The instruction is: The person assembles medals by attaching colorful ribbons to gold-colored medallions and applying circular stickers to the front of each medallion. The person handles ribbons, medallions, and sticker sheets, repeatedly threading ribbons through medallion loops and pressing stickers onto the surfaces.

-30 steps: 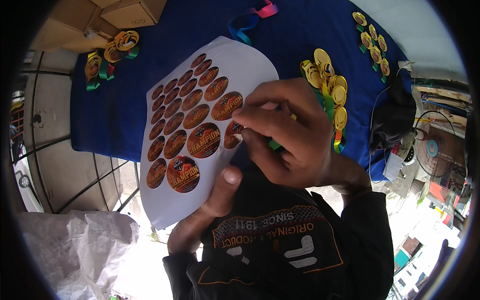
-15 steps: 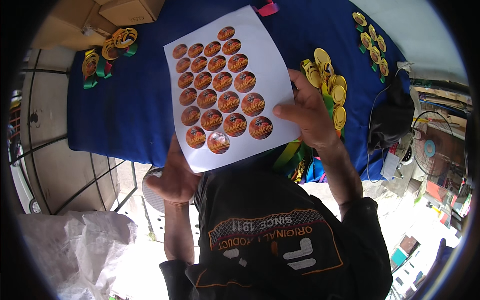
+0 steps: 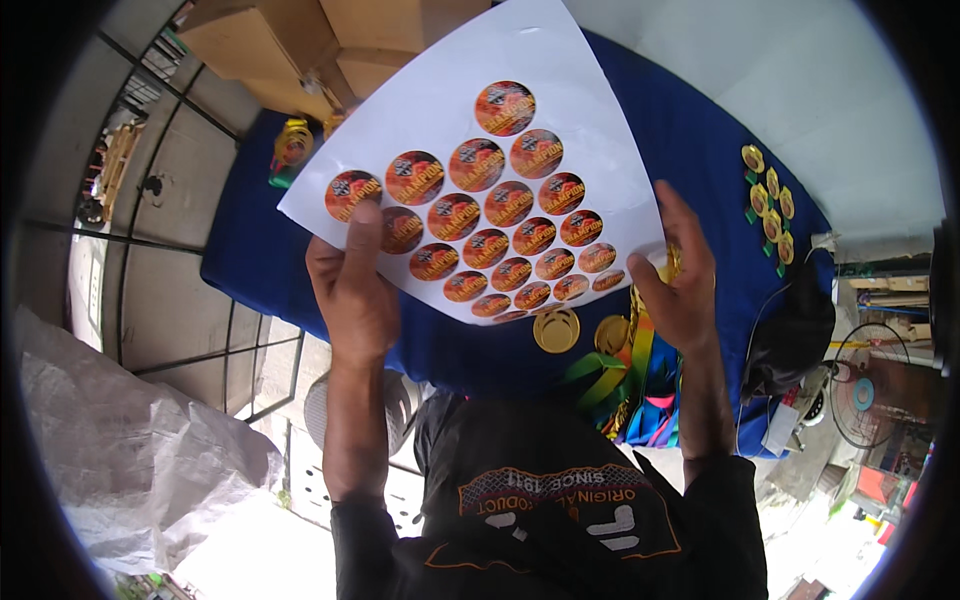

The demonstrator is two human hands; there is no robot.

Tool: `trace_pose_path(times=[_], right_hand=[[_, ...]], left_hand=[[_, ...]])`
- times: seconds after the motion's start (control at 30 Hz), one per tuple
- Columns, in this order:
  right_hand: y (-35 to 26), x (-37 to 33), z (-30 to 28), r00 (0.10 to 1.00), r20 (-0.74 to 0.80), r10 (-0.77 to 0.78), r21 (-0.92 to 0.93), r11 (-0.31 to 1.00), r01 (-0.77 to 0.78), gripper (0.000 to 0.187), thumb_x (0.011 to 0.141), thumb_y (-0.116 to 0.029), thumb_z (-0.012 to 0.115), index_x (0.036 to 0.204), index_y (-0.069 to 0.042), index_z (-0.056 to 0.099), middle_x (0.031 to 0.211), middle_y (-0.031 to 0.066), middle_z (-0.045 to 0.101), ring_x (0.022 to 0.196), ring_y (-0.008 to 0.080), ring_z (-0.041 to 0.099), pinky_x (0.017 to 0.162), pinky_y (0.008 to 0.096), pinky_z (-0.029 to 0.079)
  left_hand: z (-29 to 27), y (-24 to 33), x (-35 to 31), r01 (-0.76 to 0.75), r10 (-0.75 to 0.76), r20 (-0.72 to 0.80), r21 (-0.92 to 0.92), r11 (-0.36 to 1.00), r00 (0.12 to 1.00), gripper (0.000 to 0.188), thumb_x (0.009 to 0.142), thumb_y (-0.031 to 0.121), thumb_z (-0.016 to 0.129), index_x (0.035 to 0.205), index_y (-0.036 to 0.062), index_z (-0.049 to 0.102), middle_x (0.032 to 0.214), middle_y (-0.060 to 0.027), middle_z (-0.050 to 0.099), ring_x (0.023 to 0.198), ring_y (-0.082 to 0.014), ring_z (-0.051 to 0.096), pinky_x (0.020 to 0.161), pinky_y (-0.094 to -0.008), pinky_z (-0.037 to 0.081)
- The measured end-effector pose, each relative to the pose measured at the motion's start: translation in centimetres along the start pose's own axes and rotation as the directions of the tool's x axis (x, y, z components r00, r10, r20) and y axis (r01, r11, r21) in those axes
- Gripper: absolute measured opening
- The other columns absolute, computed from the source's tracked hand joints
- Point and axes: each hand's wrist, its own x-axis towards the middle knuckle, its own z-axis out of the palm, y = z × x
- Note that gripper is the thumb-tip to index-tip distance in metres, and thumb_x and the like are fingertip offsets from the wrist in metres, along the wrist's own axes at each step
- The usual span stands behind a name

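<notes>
A white sheet of round stickers [image 3: 420, 120], printed in orange and red, is held up tilted over the table. My left hand [image 3: 355, 300] grips its left side, thumb on the front over a sticker and fingers behind. At the right edge is my right hand [image 3: 685, 285], its thumb against the sheet and its fingers along the edge, with the corner between them. Below the sheet's lower edge lie a gold medal [image 3: 556, 331] and a second gold medal [image 3: 612, 334]. Beside them, multicoloured ribbons [image 3: 655, 390] hang at the table's near edge. The sheet hides part of the medal pile.
A blue cloth [image 3: 270, 235] covers the table. Several medals with stickers [image 3: 770, 215] lie at the far right, and another medal [image 3: 292, 145] at the left. Cardboard boxes [image 3: 260, 50] stand at the back left. A black bag [image 3: 785, 340] and a fan [image 3: 870, 385] are at the right.
The sheet has been turned and tilted, with its stickers now slanting. My left hand has risen from below to its left edge. Gold medals near the ribbons have come into sight.
</notes>
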Motion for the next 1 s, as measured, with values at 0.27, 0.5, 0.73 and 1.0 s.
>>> trace_pose_path(times=[0.27, 0.5, 0.73, 1.0], right_hand=[[-9.2, 7.5, -0.4, 0.643, 0.043, -0.764, -0.234, 0.618, 0.750, 0.040, 0.075, -0.003, 0.080, 0.114, -0.001, 0.074, 0.125, 0.0187, 0.067, 0.111, 0.0320, 0.064, 0.092, 0.0404, 0.053], [-12.4, 9.2, 3.1, 0.636, -0.024, -0.771, -0.110, 0.634, 0.765, 0.039, 0.072, -0.003, 0.085, 0.109, -0.003, 0.076, 0.116, 0.0154, 0.068, 0.095, 0.0262, 0.066, 0.077, 0.0357, 0.053], [-12.4, 10.5, 2.7, 0.635, 0.014, -0.773, -0.143, 0.627, 0.766, 0.035, 0.072, -0.003, 0.085, 0.106, -0.003, 0.076, 0.109, 0.0101, 0.071, 0.087, 0.0239, 0.065, 0.074, 0.0345, 0.053], [-13.0, 11.3, 1.0, 0.644, 0.131, -0.754, 0.007, 0.650, 0.760, 0.026, 0.077, -0.001, 0.081, 0.102, -0.001, 0.076, 0.098, 0.0101, 0.073, 0.081, 0.0219, 0.067, 0.069, 0.0316, 0.052]], left_hand=[[6.2, 5.1, 0.3, -0.183, 0.153, 0.177, 0.165, 0.969, 0.972, 0.023, 0.096, 0.016, 0.075, 0.110, -0.0017, 0.073, 0.104, -0.0093, 0.076, 0.089, -0.0106, 0.069, 0.082, -0.0266, 0.053], [8.1, 6.2, -0.7, -0.200, 0.177, 0.264, 0.063, 0.978, 0.948, 0.027, 0.103, 0.024, 0.066, 0.112, -0.0014, 0.071, 0.105, -0.0086, 0.075, 0.090, -0.0098, 0.067, 0.081, -0.0247, 0.051], [8.7, 6.8, -1.2, -0.175, 0.165, 0.236, 0.020, 0.984, 0.958, 0.022, 0.100, 0.009, 0.070, 0.115, -0.0063, 0.069, 0.100, -0.0089, 0.075, 0.087, -0.0090, 0.066, 0.079, -0.0240, 0.052], [8.7, 7.5, -1.1, -0.233, 0.197, 0.306, 0.086, 0.969, 0.932, 0.017, 0.100, 0.004, 0.067, 0.113, -0.0072, 0.069, 0.099, -0.0089, 0.075, 0.088, -0.0069, 0.064, 0.080, -0.0227, 0.051]])
